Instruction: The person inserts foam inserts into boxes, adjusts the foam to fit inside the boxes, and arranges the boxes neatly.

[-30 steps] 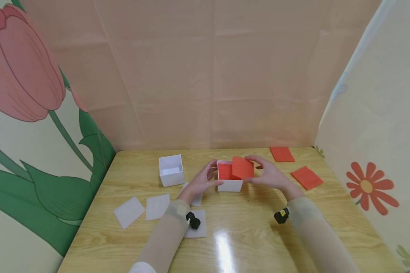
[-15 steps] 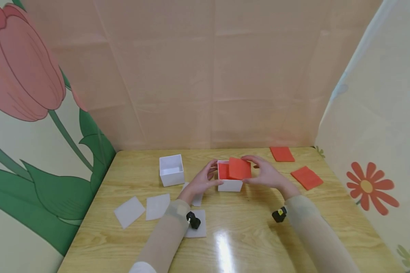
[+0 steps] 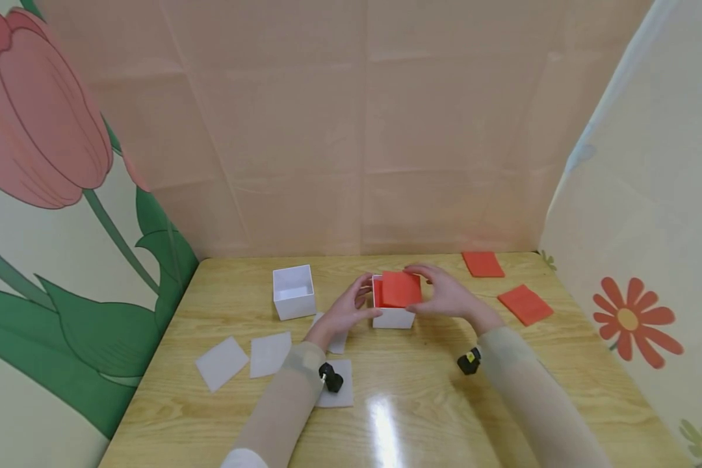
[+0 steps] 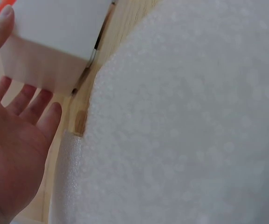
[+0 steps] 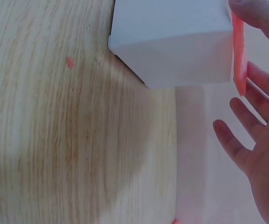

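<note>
Just right of the table's middle stands a white open-topped box [image 3: 394, 318]. My left hand [image 3: 344, 313] holds its left side, thumb at the near corner and fingers toward the far one. With thumb and fingertips, my right hand [image 3: 449, 295] pinches opposite edges of a red foam square [image 3: 401, 288] over the box's opening. More red [image 3: 377, 296] shows inside the box at the left. In the right wrist view, the red foam square [image 5: 239, 56] appears edge-on along the box's rim, and the lower fingers are extended beside it.
A second white box [image 3: 295, 307] stands to the left, with nothing showing inside it. Pale foam squares [image 3: 270, 355] lie at the near left, some partly under my left arm. Two more red foam squares, one farther back [image 3: 483, 264] and one nearer [image 3: 525, 305], lie at the right.
My right hand has moved left with the red foam square, which now covers more of the box's opening. The left hand and the box have stayed in place.
</note>
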`<act>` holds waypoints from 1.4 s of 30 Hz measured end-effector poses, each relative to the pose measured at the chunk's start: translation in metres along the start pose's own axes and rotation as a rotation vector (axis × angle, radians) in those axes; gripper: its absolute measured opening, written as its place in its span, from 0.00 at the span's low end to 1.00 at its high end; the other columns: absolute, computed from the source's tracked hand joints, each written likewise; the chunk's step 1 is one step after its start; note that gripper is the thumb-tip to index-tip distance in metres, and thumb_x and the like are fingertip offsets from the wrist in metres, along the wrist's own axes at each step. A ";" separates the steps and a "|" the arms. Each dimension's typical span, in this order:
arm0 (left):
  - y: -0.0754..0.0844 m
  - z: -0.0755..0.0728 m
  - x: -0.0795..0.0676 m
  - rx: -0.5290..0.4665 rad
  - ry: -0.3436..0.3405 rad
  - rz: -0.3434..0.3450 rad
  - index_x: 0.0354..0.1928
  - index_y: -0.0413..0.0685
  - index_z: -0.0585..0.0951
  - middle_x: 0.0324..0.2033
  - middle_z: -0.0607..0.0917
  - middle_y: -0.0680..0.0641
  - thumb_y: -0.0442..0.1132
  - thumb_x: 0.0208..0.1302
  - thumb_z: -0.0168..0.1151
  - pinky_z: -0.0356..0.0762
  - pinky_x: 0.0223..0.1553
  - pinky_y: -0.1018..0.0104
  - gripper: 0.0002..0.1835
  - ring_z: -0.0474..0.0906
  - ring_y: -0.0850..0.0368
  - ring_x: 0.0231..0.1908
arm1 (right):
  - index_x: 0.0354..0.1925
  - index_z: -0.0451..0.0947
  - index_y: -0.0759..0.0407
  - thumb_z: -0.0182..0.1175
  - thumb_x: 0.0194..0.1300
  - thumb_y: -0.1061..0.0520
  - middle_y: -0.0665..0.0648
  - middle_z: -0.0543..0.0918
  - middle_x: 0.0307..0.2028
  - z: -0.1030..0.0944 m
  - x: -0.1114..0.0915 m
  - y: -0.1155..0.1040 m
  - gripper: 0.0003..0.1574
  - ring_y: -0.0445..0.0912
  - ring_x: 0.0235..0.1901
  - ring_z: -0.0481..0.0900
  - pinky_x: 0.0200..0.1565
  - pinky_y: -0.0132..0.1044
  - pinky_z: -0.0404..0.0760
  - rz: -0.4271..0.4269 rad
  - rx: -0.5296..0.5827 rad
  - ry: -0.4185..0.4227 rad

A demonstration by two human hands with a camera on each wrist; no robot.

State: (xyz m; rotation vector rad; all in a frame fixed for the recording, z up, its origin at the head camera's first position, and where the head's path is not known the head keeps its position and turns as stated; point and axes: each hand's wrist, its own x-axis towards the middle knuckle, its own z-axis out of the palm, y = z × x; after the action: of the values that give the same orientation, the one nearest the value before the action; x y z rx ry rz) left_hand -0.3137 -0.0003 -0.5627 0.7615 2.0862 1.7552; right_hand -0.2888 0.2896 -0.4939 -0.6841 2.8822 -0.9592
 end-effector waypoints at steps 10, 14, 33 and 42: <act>-0.001 -0.001 0.000 0.030 0.005 0.004 0.85 0.53 0.55 0.76 0.69 0.49 0.43 0.69 0.77 0.61 0.79 0.59 0.51 0.65 0.50 0.77 | 0.78 0.69 0.53 0.81 0.57 0.40 0.58 0.71 0.75 0.000 0.007 -0.005 0.57 0.62 0.73 0.67 0.68 0.71 0.72 0.016 -0.019 -0.023; -0.002 -0.001 0.000 0.028 0.006 0.011 0.85 0.54 0.56 0.75 0.70 0.49 0.43 0.68 0.77 0.61 0.79 0.58 0.51 0.65 0.49 0.76 | 0.78 0.69 0.52 0.81 0.56 0.40 0.59 0.71 0.75 0.001 0.009 -0.007 0.57 0.62 0.74 0.66 0.68 0.72 0.70 0.020 -0.033 -0.033; -0.003 0.000 0.001 0.035 -0.003 0.004 0.85 0.60 0.57 0.75 0.70 0.51 0.44 0.69 0.77 0.61 0.78 0.60 0.50 0.65 0.51 0.76 | 0.78 0.70 0.55 0.81 0.56 0.40 0.59 0.71 0.76 0.004 0.014 -0.011 0.57 0.63 0.74 0.66 0.68 0.74 0.70 0.006 -0.055 -0.039; -0.004 -0.001 0.001 0.042 0.004 0.001 0.85 0.53 0.56 0.76 0.70 0.49 0.44 0.68 0.77 0.61 0.79 0.58 0.51 0.65 0.49 0.77 | 0.79 0.69 0.52 0.80 0.59 0.44 0.60 0.67 0.78 0.005 0.012 -0.013 0.56 0.64 0.74 0.67 0.68 0.70 0.73 0.020 -0.004 -0.062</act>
State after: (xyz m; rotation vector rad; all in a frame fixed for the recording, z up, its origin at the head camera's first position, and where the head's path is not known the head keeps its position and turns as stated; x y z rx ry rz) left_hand -0.3159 -0.0007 -0.5660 0.7716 2.1321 1.7205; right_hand -0.2942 0.2727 -0.4891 -0.6712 2.8326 -0.9136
